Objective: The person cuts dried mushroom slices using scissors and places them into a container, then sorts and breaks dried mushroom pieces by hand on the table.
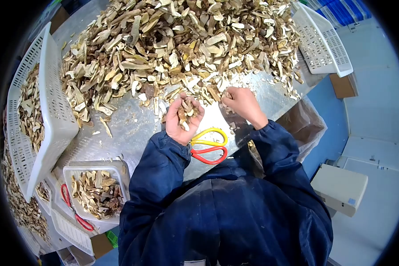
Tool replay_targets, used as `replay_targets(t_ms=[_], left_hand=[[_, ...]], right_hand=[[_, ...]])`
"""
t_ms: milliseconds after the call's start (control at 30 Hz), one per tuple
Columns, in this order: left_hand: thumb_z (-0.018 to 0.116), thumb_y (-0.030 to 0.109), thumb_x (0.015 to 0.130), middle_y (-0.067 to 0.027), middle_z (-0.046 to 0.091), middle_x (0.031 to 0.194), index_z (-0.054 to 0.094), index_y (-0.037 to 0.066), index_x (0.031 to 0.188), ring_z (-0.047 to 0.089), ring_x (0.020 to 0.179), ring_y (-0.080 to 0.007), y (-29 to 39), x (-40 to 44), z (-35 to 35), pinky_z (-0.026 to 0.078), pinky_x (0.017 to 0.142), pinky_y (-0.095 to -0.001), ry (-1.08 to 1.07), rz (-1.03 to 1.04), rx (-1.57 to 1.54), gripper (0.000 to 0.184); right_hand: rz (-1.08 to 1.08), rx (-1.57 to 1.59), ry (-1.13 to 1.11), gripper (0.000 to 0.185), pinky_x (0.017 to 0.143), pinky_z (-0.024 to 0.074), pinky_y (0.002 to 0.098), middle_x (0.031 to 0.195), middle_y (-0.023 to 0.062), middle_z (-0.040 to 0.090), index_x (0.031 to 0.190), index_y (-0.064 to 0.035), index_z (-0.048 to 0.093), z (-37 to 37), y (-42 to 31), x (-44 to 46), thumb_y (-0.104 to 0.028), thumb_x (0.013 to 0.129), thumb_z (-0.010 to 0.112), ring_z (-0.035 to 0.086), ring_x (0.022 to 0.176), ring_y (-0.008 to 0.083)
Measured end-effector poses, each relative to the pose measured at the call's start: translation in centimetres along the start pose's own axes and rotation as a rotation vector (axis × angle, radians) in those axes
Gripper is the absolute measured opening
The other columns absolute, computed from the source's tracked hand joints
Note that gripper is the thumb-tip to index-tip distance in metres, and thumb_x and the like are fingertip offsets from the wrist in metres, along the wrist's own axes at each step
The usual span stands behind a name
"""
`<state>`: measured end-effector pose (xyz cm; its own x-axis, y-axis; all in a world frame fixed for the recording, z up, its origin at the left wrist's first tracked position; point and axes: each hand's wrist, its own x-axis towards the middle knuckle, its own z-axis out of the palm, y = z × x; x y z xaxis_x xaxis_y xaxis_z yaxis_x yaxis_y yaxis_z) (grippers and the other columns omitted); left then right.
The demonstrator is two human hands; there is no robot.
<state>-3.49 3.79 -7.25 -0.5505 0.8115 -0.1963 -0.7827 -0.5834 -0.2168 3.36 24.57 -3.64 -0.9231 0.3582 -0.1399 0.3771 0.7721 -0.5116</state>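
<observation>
A large heap of dried, sliced brown and cream pieces (186, 44) covers the far part of the metal table (137, 128). My left hand (184, 119) is palm up, its fingers curled round several of these pieces. To its right, my right hand (244, 105) is closed in a pinch at the near edge of the heap; what its fingertips hold, if anything, is hidden. Scissors with one yellow and one red handle loop (208, 146) lie just below my left hand, their blades out of sight.
On the left a white perforated basket (57, 102) stands tilted, near a clear tub (124, 177) of pieces and red-handled scissors (71, 206). Another white basket (319, 42) is at the back right. A lined bin (303, 126) stands beside the table's right edge.
</observation>
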Motion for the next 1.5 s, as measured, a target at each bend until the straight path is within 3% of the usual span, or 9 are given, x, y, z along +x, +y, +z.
replay_targets(t_ms=[267, 400, 567, 633, 733, 867, 1100, 1233, 1500], left_hand=[[0.057, 0.017, 0.089, -0.0051, 0.057, 0.092, 0.059, 0.009, 0.098, 0.056, 0.089, -0.019, 0.1, 0.1, -0.2, 0.047, 0.086, -0.0388, -0.021, -0.004, 0.0, 0.011], [0.057, 0.017, 0.089, -0.0051, 0.057, 0.092, 0.06, 0.01, 0.098, 0.056, 0.089, -0.0193, 0.1, 0.0, -0.2, 0.047, 0.086, -0.039, -0.007, -0.008, -0.01, 0.011], [0.057, 0.017, 0.089, -0.0056, 0.058, 0.092, 0.06, 0.01, 0.097, 0.056, 0.09, -0.0199, 0.2, 0.1, -0.3, 0.047, 0.086, -0.039, -0.014, -0.013, 0.019, 0.011], [0.057, 0.017, 0.089, -0.0058, 0.058, 0.092, 0.059, 0.01, 0.098, 0.057, 0.091, -0.0204, 0.2, 0.1, -0.4, 0.047, 0.086, -0.0393, -0.022, -0.018, 0.009, 0.011], [0.057, 0.017, 0.089, -0.0058, 0.058, 0.092, 0.059, 0.01, 0.098, 0.057, 0.092, -0.0211, 0.2, 0.1, -0.5, 0.047, 0.087, -0.0399, -0.027, -0.029, 0.049, 0.012], [0.055, 0.017, 0.089, -0.0078, 0.059, 0.102, 0.059, 0.01, 0.1, 0.057, 0.099, -0.0241, -0.1, 0.2, -0.8, 0.046, 0.09, -0.0424, 0.006, -0.055, 0.068, 0.014], [0.049, 0.019, 0.091, -0.0111, 0.054, 0.126, 0.059, 0.013, 0.105, 0.05, 0.118, -0.0297, -0.7, -0.1, 0.1, 0.036, 0.103, -0.0502, 0.047, -0.11, 0.128, 0.018], [0.046, 0.02, 0.092, -0.0107, 0.057, 0.12, 0.057, 0.012, 0.105, 0.054, 0.111, -0.0285, -0.8, -0.3, 0.6, 0.039, 0.099, -0.0511, 0.084, -0.087, 0.076, 0.019], [0.051, 0.019, 0.091, -0.0074, 0.058, 0.1, 0.057, 0.011, 0.104, 0.055, 0.093, -0.0224, -0.4, 0.0, -0.4, 0.046, 0.083, -0.0386, -0.011, -0.055, -0.028, 0.017]], right_hand=[[0.22, 1.657, -0.134, 0.007, 0.038, 0.033, 0.0176, 0.067, 0.0011, 0.055, 0.089, -0.0061, 0.056, -2.9, 1.3, -2.2, -0.012, 0.086, 0.058, 0.048, 0.051, 0.0071], [0.326, 1.113, -0.132, 0.014, 0.04, 0.0349, 0.0248, 0.06, 0.0009, 0.05, 0.088, -0.0058, 0.058, -2.7, 1.1, -0.4, -0.018, 0.083, 0.063, 0.048, 0.048, 0.0103], [0.027, -0.101, 0.113, 0.024, 0.062, 0.0483, 0.0416, 0.067, 0.0185, 0.062, 0.08, -0.0031, 0.062, -0.5, -2.9, -0.1, -0.026, 0.073, 0.067, 0.062, 0.069, 0.0358], [-0.103, -0.145, 0.193, 0.023, 0.052, 0.0458, 0.0367, 0.06, 0.0143, 0.06, 0.079, -0.0013, 0.06, 0.8, -1.5, 0.2, -0.022, 0.074, 0.067, 0.059, 0.054, 0.0286], [0.27, 0.797, -0.23, 0.017, 0.041, 0.0375, 0.0283, 0.054, 0.0065, 0.054, 0.078, -0.001, 0.059, -0.9, 0.0, -0.2, -0.018, 0.08, 0.064, 0.049, 0.042, 0.0158], [0.307, 1.225, -0.335, 0.013, 0.038, 0.0303, 0.0212, 0.053, 0.0006, 0.049, 0.079, -0.0024, 0.059, -1.8, 0.6, -1.6, -0.014, 0.085, 0.062, 0.043, 0.041, 0.0072], [0.19, 0.886, -0.256, 0.015, 0.041, 0.0323, 0.0193, 0.058, -0.0023, 0.053, 0.09, -0.0027, 0.066, -2.0, -5.0, -3.1, -0.017, 0.085, 0.064, 0.046, 0.046, 0.005], [0.068, 0.392, 0.221, 0.017, 0.042, 0.0329, 0.0195, 0.058, -0.0031, 0.054, 0.092, -0.0024, 0.067, -1.6, -1.9, -0.2, -0.016, 0.083, 0.065, 0.045, 0.045, 0.0034], [-0.239, -0.123, 0.283, 0.015, 0.055, 0.0463, 0.037, 0.066, 0.0144, 0.06, 0.083, -0.0053, 0.065, 0.8, -3.6, 0.6, -0.019, 0.077, 0.066, 0.06, 0.059, 0.0283]])
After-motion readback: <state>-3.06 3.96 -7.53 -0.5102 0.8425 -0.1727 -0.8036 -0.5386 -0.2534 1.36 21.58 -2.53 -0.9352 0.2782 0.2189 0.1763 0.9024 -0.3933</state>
